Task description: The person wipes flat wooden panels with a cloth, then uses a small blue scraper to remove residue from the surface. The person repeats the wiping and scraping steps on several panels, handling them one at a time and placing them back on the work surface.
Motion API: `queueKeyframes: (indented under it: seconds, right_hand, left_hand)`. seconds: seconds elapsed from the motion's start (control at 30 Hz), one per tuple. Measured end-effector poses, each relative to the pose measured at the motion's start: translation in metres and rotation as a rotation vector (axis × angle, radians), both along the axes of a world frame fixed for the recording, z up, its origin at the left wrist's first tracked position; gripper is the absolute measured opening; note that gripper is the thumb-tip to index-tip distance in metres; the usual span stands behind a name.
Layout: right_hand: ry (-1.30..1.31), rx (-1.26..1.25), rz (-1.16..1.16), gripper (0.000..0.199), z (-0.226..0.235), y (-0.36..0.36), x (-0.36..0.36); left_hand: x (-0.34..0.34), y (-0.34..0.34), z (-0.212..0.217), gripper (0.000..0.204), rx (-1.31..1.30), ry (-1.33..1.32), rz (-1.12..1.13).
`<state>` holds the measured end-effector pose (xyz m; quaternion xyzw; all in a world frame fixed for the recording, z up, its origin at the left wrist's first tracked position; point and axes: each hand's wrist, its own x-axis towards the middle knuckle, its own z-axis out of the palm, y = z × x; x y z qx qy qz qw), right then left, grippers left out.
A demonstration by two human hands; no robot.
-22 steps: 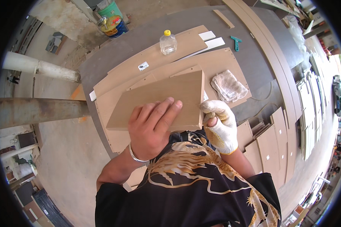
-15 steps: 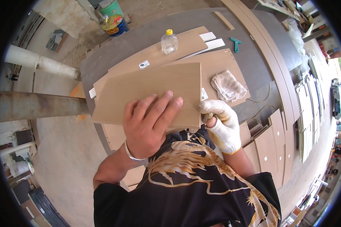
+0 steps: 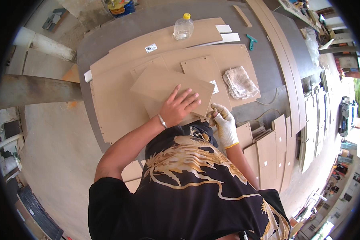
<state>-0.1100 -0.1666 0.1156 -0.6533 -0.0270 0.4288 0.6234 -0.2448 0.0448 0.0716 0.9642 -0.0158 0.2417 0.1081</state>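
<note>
A light-brown wood panel (image 3: 160, 86) lies tilted across other boards in front of my body. My bare left hand (image 3: 179, 107) rests on its top face with the fingers spread, a silver bangle on the wrist. By the panel's near right corner, my right hand (image 3: 223, 123) wears a white work glove with some fingertips bare. Its fingers are pinched together; what they hold, if anything, is too small to tell. Under the panel are a smaller drilled board (image 3: 202, 66) with a white label and a large drilled board (image 3: 112, 100).
A folded cloth (image 3: 241, 83) lies right of the boards. Farther off are a clear bottle (image 3: 183, 30) with a yellow cap and a green scraper (image 3: 251, 41). Long strips (image 3: 282, 60) run along the table's right. Several panels (image 3: 268, 148) stand at lower right.
The panel has gone down and away from me, swinging round on the boards and baring the smaller board. My left hand stays on it with fingers wider apart. The right hand remains near its corner.
</note>
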Motion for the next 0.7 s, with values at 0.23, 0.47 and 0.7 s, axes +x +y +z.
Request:
queueKeyframes:
  seconds: [0.23,0.47,0.7]
  right_hand:
    - [-0.093,-0.085,-0.051,0.039,-0.068,-0.051,-0.006]
    - [-0.441,-0.267,0.03,0.022,-0.091,-0.05,-0.02]
    - [-0.885,-0.399,0.237,0.019,-0.093,-0.03,-0.011]
  left_hand:
    - [0.027,-0.02,-0.07,0.041,0.061,0.084,-0.102]
    - [0.022,-0.008,-0.086,0.048,-0.075,0.279,-0.252]
    - [0.025,-0.013,-0.075,0.042,-0.284,0.248,-0.116]
